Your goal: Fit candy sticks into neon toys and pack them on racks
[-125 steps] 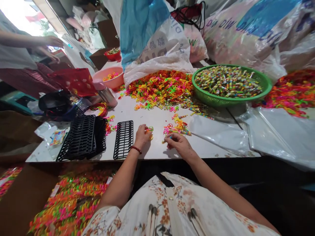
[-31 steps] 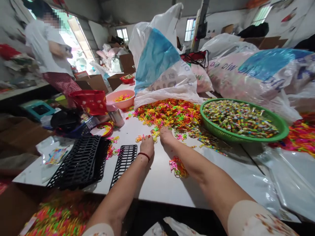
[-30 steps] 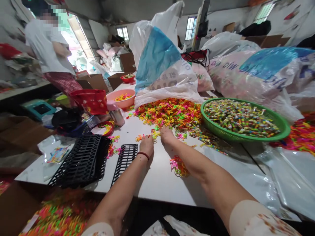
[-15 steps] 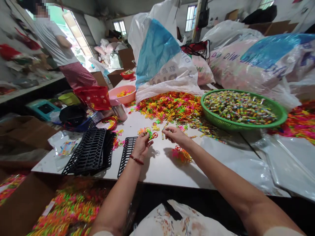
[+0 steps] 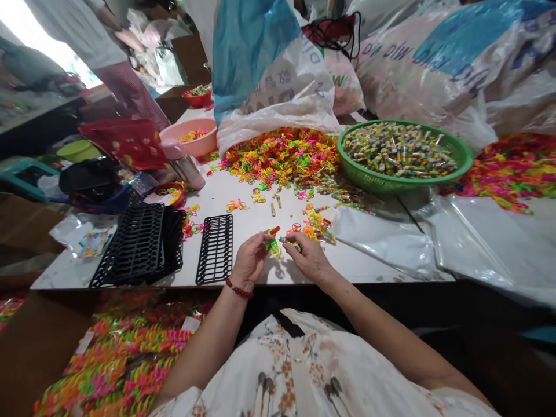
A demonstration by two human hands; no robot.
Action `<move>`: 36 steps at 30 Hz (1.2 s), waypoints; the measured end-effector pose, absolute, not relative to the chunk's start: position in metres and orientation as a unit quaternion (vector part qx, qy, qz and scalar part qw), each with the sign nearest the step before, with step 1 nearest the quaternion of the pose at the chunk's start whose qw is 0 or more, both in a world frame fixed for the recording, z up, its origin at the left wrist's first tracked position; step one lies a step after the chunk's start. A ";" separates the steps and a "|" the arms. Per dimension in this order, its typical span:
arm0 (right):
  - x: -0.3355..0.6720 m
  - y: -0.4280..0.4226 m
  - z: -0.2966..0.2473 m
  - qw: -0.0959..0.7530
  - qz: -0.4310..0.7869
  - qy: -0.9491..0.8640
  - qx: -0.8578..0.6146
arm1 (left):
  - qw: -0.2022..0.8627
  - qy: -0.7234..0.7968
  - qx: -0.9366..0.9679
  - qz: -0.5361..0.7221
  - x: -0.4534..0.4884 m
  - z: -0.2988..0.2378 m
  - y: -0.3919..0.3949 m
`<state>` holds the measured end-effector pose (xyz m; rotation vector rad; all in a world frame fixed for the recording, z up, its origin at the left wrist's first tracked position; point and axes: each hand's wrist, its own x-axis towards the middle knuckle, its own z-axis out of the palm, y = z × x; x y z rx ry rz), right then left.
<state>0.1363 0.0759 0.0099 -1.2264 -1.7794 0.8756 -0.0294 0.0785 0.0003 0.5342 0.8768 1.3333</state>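
My left hand [image 5: 251,262] pinches a small green, yellow and red plastic toy bike [image 5: 274,247] between thumb and fingers above the white table [image 5: 264,214]. Close beside it, my right hand [image 5: 311,258] is closed on a slim striped candy tube [image 5: 290,242], whose end points at the toy; whether the two touch I cannot tell. Just beyond my hands lie two loose striped tubes [image 5: 278,201] and an orange toy piece [image 5: 236,204]. A little heap of bright toy parts [image 5: 316,221] sits near my right fingers.
A big toy pile [image 5: 278,156] spills from a white-and-blue sack [image 5: 260,69]. At the right stands a green basket [image 5: 369,180] of striped tubes. Black plastic racks [image 5: 134,243], a single rack [image 5: 215,249], a flask [image 5: 186,168] and clear bags [image 5: 382,237] lie around.
My hands have come closer together and nearer to me. The right hand has brought the tube up to the toy. The camera view has tilted down.
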 end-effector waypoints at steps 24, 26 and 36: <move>0.131 0.074 -0.012 0.398 0.393 -0.689 -0.461 | 0.543 0.536 0.349 0.544 -0.010 -0.023 0.075; 0.131 0.074 -0.012 0.403 0.393 -0.688 -0.458 | 0.531 0.548 0.362 0.535 -0.010 -0.023 0.074; 0.128 0.073 -0.003 0.385 0.379 -0.735 -0.410 | 0.555 0.571 0.334 0.504 -0.015 -0.030 0.082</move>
